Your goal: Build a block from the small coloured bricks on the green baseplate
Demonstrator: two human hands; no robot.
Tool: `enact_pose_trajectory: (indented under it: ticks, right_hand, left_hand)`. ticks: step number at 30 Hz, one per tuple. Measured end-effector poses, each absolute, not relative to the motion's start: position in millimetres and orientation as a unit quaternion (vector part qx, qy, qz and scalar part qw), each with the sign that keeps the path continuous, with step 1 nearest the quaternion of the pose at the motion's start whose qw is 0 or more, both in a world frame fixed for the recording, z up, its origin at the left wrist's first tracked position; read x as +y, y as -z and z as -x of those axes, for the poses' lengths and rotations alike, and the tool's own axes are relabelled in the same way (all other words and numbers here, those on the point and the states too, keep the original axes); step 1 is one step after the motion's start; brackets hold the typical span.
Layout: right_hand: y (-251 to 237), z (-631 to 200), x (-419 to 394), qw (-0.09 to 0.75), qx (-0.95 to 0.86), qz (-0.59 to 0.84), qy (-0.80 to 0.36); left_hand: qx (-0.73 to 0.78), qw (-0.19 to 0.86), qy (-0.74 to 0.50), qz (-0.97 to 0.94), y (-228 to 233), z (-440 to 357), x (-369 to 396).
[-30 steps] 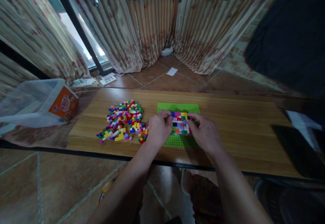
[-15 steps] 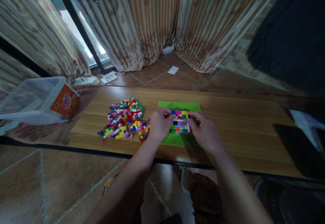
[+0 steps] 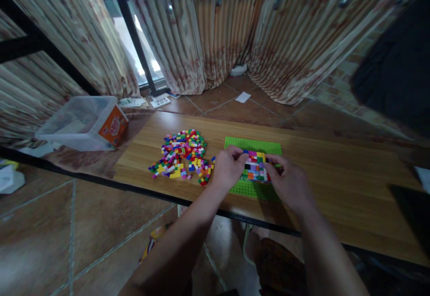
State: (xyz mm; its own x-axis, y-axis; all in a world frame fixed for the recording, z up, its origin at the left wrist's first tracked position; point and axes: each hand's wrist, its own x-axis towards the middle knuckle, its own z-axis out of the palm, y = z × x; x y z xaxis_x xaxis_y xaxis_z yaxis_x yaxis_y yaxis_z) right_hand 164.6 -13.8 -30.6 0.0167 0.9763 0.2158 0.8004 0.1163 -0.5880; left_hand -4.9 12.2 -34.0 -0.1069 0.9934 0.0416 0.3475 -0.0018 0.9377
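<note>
A block of many-coloured building bricks [image 3: 255, 167] sits over the green baseplate [image 3: 250, 189], between my two hands. My left hand [image 3: 229, 167] is closed at the block's left side, its thumb and fingers on the edge. On the opposite side my right hand [image 3: 288, 178] grips the block, thumb on the near face and fingers behind. Whether the block is joined to the baseplate or held just above it, I cannot tell. To the left of my left hand lies a heap of loose bricks [image 3: 184, 152] in mixed colours.
The wooden table [image 3: 336, 179] has a dark near edge. A clear plastic bin [image 3: 79, 123] with an orange label stands at the left. A dark flat object [image 3: 411, 208] lies at the right end. Beyond are striped curtains [image 3: 225, 40] and white paper [image 3: 242, 97] on the floor.
The view has swung left, so everything appears further right. Both hands keep their hold on the brick block, with no clear change in its position over the baseplate.
</note>
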Motion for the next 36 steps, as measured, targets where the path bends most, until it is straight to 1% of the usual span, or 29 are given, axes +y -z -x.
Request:
enact_pose_trajectory:
  ticks: [3,8,10,13,15,19,22,24,28,31,33,36]
  right_hand:
    - [29.9,-164.6,-13.6,0.290,-0.680,0.657,-0.147]
    - [29.7,-164.0,-13.3,0.289,-0.676,0.661,-0.150]
    - [30.2,-164.0,-13.3,0.289,-0.677,0.661,-0.145]
    - [30.9,-164.3,-12.8,0.287,-0.680,0.659,-0.141]
    - [31.3,-164.7,-12.2,0.284,-0.680,0.661,-0.141]
    - [32.3,-165.1,-10.8,0.287,-0.680,0.661,-0.134]
    - [33.3,-164.8,-10.2,0.292,-0.681,0.659,-0.130]
    - [33.5,-164.3,-10.0,0.288,-0.681,0.661,-0.130]
    - [32.0,-162.8,-10.0,0.280,-0.679,0.667,-0.125]
    - [31.2,-162.0,-9.9,0.283,-0.679,0.666,-0.126]
    - [31.6,-161.6,-9.6,0.285,-0.677,0.666,-0.130]
    - [32.5,-160.8,-9.2,0.290,-0.673,0.668,-0.129]
  left_hand:
    - [0.588,0.342,-0.438,-0.587,25.5,24.6,13.8]
    - [0.599,0.336,-0.405,-0.603,14.6,87.1,20.8]
    - [0.610,0.324,-0.364,-0.625,11.8,114.7,18.0]
    - [0.607,0.382,-0.285,-0.637,7.4,147.6,5.8]
    - [0.616,0.390,-0.233,-0.643,3.9,159.8,-5.0]
    - [0.667,0.312,-0.126,-0.664,-3.0,160.5,-23.4]
    - [0.696,0.243,-0.089,-0.670,-4.8,150.0,-29.8]
    - [0.710,0.214,-0.073,-0.667,-4.2,143.3,-31.0]
    - [0.722,0.200,-0.059,-0.660,-2.2,137.6,-30.3]
    - [0.710,0.212,-0.067,-0.668,-1.3,141.0,-28.8]
    - [0.685,0.235,-0.091,-0.683,-0.9,143.5,-26.8]
    - [0.632,0.277,-0.165,-0.704,0.1,138.8,-22.0]
